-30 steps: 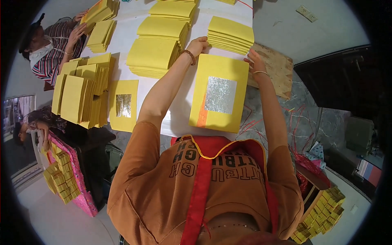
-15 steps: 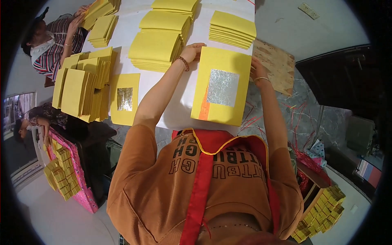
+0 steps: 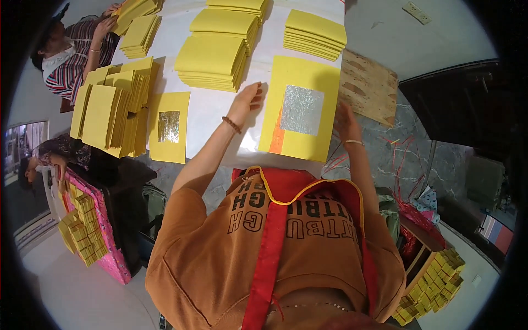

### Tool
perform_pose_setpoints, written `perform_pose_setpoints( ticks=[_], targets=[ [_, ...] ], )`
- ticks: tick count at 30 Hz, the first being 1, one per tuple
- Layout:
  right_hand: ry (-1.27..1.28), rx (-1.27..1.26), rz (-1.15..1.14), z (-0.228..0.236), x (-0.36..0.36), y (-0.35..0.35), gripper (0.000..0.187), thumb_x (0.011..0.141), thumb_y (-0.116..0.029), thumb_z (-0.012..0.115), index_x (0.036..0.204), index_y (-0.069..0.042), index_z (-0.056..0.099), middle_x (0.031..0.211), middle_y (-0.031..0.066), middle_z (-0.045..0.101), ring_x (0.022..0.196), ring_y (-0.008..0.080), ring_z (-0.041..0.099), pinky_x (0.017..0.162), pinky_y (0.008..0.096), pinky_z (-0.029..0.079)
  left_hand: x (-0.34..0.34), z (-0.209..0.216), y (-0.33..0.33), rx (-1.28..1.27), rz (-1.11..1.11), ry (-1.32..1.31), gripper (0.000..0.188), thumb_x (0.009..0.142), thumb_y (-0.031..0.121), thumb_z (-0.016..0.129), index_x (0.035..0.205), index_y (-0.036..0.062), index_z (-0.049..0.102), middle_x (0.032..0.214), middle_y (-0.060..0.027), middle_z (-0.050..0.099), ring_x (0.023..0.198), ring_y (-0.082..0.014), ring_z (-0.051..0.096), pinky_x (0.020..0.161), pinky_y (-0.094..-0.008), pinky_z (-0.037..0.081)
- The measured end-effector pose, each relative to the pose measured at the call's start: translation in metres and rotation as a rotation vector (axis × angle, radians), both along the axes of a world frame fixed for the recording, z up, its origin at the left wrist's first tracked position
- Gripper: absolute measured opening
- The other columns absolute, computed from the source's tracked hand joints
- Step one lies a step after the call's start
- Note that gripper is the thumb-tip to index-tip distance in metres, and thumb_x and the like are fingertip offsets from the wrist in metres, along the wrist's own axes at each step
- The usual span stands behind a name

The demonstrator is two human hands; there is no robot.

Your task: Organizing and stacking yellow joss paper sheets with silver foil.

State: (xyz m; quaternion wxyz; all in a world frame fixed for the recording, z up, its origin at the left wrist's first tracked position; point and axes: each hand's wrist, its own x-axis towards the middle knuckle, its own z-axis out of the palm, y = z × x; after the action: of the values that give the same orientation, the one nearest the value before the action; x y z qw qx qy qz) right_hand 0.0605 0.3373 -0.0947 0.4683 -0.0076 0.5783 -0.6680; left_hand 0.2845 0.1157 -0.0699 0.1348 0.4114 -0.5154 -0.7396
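Observation:
A yellow paper sheet or stack of sheets [image 3: 308, 71] lies on the white table in front of me, bearing a silver foil square [image 3: 302, 110] and an orange strip [image 3: 278, 132]. My left hand [image 3: 247, 103] is just off its left edge, fingers loosely bent and apart, holding nothing. Along the right edge is my right hand [image 3: 347, 124], fingers extended and partly in shadow; whether they touch the paper is unclear. To the left lies another yellow sheet [image 3: 169, 102] with a gold foil square [image 3: 169, 126].
Folded yellow paper stacks [image 3: 212, 55] stand at the table's far side, with another stack [image 3: 313, 33] at far right. Upright yellow bundles [image 3: 107, 115] crowd the left edge. A person [image 3: 82, 49] handles yellow paper at far left. Beyond the right edge is a wooden board [image 3: 368, 88].
My left hand has drawn back from the sheet's upper left edge toward me. My right hand has slid nearer along the right edge.

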Motion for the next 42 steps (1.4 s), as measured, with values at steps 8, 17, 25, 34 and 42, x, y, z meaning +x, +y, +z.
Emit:
perform_pose_setpoints(
  ticks=[8,17,25,34,42],
  targets=[
    [0.046,-0.056,-0.011,0.025,0.045,0.010,0.059,0.090,-0.044,0.041,0.136,-0.007,0.029,0.137,0.0107,0.034,0.123,0.0235,0.036,0.100,0.0386,0.029,0.007,-0.009,0.050,0.157,0.018,0.212,0.045,0.094,0.037,0.037,0.122,0.0036,0.049,0.112,-0.0056,0.056,0.100,-0.0110,0.050,0.088,-0.0261,0.039],
    [1.439,-0.100,0.380,0.079,0.048,0.017,0.026,0.079,-0.020,0.060,0.103,-0.012,0.061,0.114,0.0035,0.057,0.119,0.0249,0.042,0.097,0.0394,0.029,0.047,0.059,0.037,-0.908,-0.146,0.104,0.026,0.082,0.011,0.058,0.106,0.0017,0.059,0.098,-0.0079,0.059,0.086,-0.0182,0.054,0.077,-0.0283,0.043],
    [1.417,-0.100,0.529,0.060,0.058,0.013,0.016,0.078,-0.016,0.060,0.092,-0.010,0.064,0.104,0.0018,0.062,0.115,0.0271,0.047,0.095,0.0395,0.032,0.052,0.073,0.054,-1.475,-0.883,0.095,0.044,0.073,0.016,0.063,0.115,0.0047,0.053,0.106,-0.0111,0.054,0.101,-0.0273,0.048,0.088,-0.0368,0.040],
    [1.162,-0.175,0.477,0.059,0.057,0.014,0.014,0.083,-0.015,0.056,0.086,-0.005,0.065,0.099,0.0064,0.064,0.111,0.0287,0.049,0.097,0.0386,0.034,0.046,0.083,0.042,-1.224,-0.893,0.166,0.022,0.074,0.015,0.064,0.094,0.0043,0.062,0.094,-0.0077,0.059,0.090,-0.0247,0.052,0.080,-0.0324,0.046],
    [1.126,-0.166,0.471,0.055,0.054,0.015,0.018,0.086,-0.016,0.052,0.088,-0.004,0.065,0.102,0.0064,0.063,0.114,0.0279,0.046,0.098,0.0376,0.033,0.037,0.087,0.037,-1.149,-0.873,0.240,0.013,0.079,0.011,0.060,0.087,0.0009,0.063,0.077,-0.0110,0.059,0.073,-0.0256,0.055,0.066,-0.0329,0.046]
  ],
)
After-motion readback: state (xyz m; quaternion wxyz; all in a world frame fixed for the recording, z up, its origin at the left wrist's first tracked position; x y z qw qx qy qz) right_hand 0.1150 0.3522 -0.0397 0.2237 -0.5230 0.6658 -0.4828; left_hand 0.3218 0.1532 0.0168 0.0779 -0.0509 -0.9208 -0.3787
